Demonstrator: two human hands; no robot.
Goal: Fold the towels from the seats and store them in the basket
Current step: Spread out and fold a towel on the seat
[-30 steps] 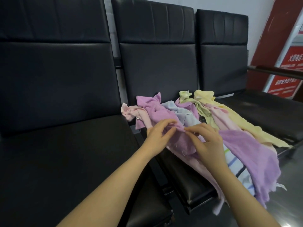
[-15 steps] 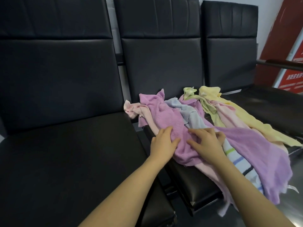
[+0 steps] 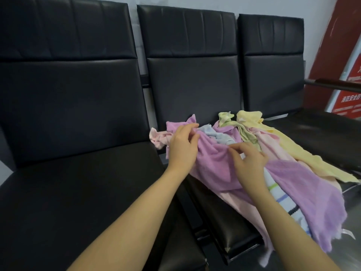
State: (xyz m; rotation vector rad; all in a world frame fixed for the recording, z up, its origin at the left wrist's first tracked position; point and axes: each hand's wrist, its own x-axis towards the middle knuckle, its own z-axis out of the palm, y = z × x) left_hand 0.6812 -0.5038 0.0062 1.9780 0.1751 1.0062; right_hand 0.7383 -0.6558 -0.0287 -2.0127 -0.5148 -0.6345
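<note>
Gripping pink-purple towel (image 3: 213,163) | left hand (image 3: 181,149) pinches top edge, right hand (image 3: 248,163) fingers pinch fold | likely freeing it from pile

Soft, even indoor light fills the scene, moderately bright, with no hard shadows. The black leather seats (image 3: 78,192) carry broad dull sheen on their cushions, strongest on the right-hand seat (image 3: 312,132), which suggests light from above and to the right. The wide-angle lens bends the seat backs outward toward the frame edges. Focus is slightly soft throughout; the hands (image 3: 248,163) show mild motion blur, and the red sign (image 3: 349,94) lettering is unreadable.
</note>
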